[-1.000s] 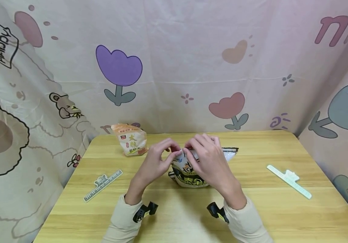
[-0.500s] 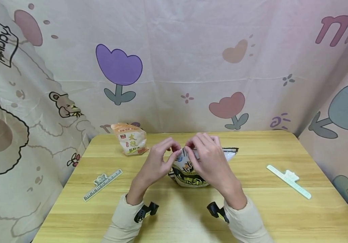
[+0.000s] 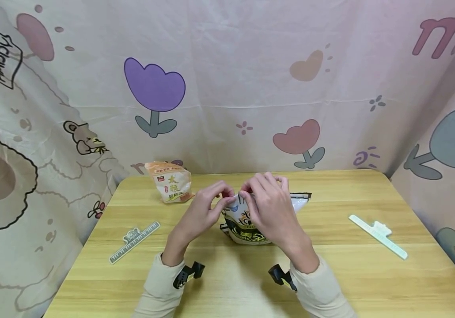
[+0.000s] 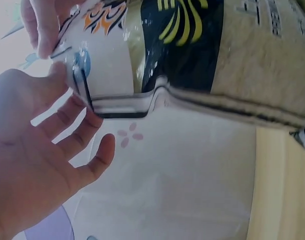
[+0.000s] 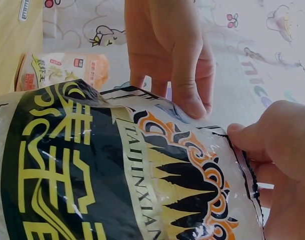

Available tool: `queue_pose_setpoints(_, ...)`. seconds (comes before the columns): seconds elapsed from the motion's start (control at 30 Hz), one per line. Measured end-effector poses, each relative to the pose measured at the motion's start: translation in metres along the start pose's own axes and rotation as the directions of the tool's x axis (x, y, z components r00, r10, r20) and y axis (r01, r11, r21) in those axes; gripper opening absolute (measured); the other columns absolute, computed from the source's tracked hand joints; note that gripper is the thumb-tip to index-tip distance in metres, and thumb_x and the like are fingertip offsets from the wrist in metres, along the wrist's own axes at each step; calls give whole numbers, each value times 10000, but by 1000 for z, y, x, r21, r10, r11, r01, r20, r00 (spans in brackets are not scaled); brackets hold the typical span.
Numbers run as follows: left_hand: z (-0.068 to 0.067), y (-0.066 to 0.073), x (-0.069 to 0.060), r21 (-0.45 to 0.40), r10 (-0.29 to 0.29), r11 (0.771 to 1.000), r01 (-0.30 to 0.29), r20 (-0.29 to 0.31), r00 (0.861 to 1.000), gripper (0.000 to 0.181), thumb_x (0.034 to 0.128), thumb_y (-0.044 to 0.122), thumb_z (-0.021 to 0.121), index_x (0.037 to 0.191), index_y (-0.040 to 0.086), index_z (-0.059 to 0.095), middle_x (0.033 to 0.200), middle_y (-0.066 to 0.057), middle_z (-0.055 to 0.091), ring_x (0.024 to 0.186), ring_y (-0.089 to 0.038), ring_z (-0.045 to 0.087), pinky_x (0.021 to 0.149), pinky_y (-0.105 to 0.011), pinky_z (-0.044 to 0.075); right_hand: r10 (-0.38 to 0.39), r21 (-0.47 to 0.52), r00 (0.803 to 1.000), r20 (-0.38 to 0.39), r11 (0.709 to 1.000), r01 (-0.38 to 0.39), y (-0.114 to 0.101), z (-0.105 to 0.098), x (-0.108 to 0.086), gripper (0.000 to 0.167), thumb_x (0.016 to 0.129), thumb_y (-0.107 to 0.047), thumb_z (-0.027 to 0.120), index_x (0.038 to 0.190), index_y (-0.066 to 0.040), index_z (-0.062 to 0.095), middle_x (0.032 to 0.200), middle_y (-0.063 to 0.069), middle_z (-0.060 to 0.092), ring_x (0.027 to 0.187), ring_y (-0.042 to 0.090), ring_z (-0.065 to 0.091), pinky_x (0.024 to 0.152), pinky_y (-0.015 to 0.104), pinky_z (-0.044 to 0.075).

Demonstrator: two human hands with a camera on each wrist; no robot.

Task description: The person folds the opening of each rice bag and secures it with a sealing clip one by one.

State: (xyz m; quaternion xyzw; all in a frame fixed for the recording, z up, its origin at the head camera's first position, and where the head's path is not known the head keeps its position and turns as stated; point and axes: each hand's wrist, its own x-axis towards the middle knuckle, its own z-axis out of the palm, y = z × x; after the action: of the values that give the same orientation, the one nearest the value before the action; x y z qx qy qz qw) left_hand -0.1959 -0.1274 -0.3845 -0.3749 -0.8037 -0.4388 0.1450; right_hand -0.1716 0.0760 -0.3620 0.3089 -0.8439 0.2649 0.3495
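Note:
A plump plastic rice bag (image 3: 247, 229), white with a black band and yellow characters, stands on the table between both hands. My left hand (image 3: 207, 212) pinches the left corner of its top edge between thumb and fingers. Close beside it, my right hand (image 3: 270, 203) pinches the same top edge nearer the middle. In the left wrist view the left thumb and fingers hold the bag's corner (image 4: 100, 90), the lower fingers spread loosely. From the right wrist view, the bag's printed front (image 5: 142, 175) faces the camera, and the right thumb presses the dark-trimmed edge.
A smaller orange-and-white bag (image 3: 173, 183) stands at the back left of the wooden table (image 3: 227, 282). A long pale sealing clip (image 3: 134, 243) lies at the left, and a mint-green one (image 3: 378, 236) at the right. A patterned curtain (image 3: 219, 88) hangs behind.
Both hands stay at the bag's top edge. The right thumb and fingers shifted slightly right along it, then back a little left; the left hand moved slightly left.

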Motion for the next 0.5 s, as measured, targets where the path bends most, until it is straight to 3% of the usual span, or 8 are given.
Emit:
queue_pose_setpoints(0.23, -13, -6, -5, 28, -39, 999, 37, 86, 996, 87, 981, 8, 666, 983, 96, 663, 953, 26, 641, 889, -128, 610, 802, -323, 533, -16, -30, 999, -45, 999, 15, 1, 3, -1, 94, 966, -139, 705, 941, -80, 637, 911, 19, 637, 860, 238, 559, 920, 535, 387)
queue_pose_setpoints(0.5, -18, -9, -6, 89, -42, 995, 32, 111, 993, 94, 977, 10, 671, 966, 103, 667, 954, 30, 647, 885, -120, 612, 789, -309, 530, -23, -42, 998, -57, 999, 20, 2, 8, 0, 97, 963, -125, 707, 935, -69, 634, 903, 23, 630, 843, 234, 552, 930, 543, 403)
